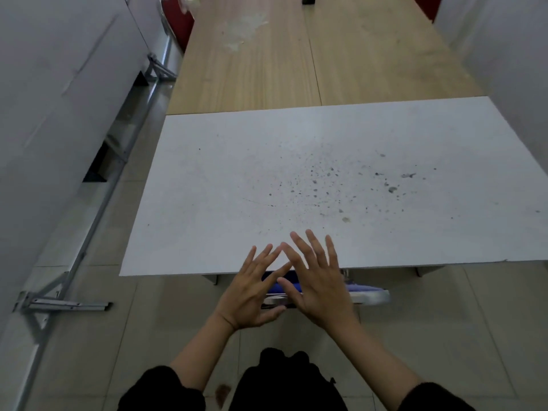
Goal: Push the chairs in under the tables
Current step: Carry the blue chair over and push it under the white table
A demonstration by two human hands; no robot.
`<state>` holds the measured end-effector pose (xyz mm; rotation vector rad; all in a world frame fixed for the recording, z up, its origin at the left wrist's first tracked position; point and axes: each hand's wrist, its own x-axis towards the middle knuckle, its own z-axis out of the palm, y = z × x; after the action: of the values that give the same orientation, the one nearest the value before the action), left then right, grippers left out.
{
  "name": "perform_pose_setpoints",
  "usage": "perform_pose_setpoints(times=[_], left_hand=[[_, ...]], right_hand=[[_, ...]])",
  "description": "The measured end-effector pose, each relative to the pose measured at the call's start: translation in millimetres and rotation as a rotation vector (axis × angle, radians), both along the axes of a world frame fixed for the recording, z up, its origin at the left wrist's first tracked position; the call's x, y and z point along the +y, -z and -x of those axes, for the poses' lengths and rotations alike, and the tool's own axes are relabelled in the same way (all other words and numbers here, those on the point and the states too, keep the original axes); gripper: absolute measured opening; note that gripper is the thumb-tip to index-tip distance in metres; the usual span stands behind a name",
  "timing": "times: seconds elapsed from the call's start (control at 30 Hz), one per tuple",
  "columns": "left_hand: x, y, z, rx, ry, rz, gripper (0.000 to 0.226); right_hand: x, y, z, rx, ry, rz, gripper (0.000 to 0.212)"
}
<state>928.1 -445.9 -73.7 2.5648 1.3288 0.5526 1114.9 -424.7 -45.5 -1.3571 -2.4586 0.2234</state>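
A white, speckled table [237,179] fills the middle of the head view. Under its near edge sits a chair [367,293] with a blue seat and a pale metal rim, mostly hidden by the tabletop and my hands. My left hand [252,295] and my right hand [317,280] hover side by side over the chair's near rim with fingers spread apart. Neither hand holds anything. Whether the palms touch the chair I cannot tell.
A long wooden table [267,60] butts against the white one's far edge. A grey partition panel [59,99] on metal feet [65,305] runs along the left, another white panel [504,48] on the right. Red chairs [181,22] stand at the far left. Tiled floor lies below.
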Motion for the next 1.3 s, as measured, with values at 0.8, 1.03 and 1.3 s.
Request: perform_pose_setpoints(times=[0.8,1.03,1.3], left_hand=[[-12.5,-13.8,9.2,0.066,-0.402,0.675,0.065],[7.6,-5.5,15.6,0.01,-0.413,1.015,0.053],[27.8,1.2,10.5,0.057,-0.312,1.149,0.028]], right_hand=[[-27.0,11.3,-3.5,0.012,0.23,0.0,0.041],[-45.4,12.6,-27.1,0.118,0.296,0.037,0.045],[-49.5,12.8,-38.6,0.114,0.232,0.014,0.039]])
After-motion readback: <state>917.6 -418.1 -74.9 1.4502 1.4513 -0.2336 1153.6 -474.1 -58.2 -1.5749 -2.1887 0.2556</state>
